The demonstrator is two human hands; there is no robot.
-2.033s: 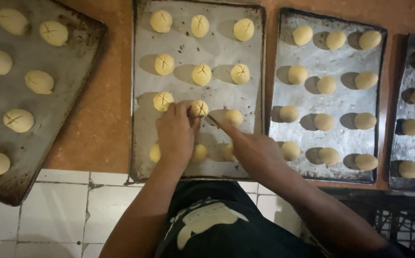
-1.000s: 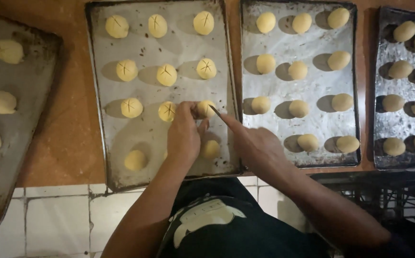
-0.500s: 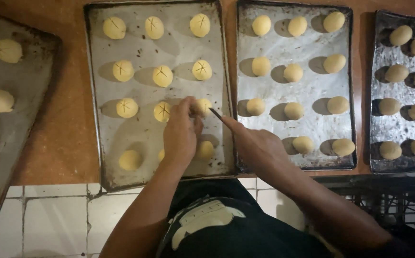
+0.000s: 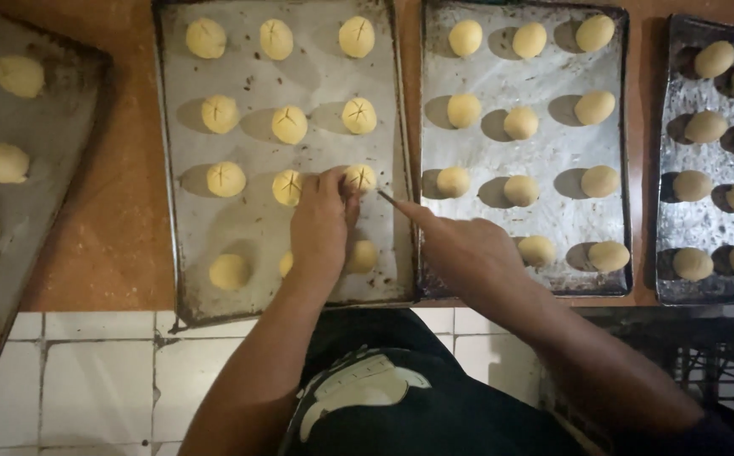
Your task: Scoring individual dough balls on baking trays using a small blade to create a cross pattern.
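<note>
A brown counter top point(image 4: 122, 228) spreads across the upper part of the view, its surface matt and a little worn. Along its near edge runs a band of white tiles point(image 4: 88, 380), square, with dark grout lines; some joints are cracked and stained. At the lower right stands a black plastic crate point(image 4: 713, 371) with an open lattice wall, close against the tiled edge. The light is warm and dim, falling from above and somewhat from the right, so that shadows lie to the left. The far left and the lower right corners sink into darkness. No wall or window shows.
</note>
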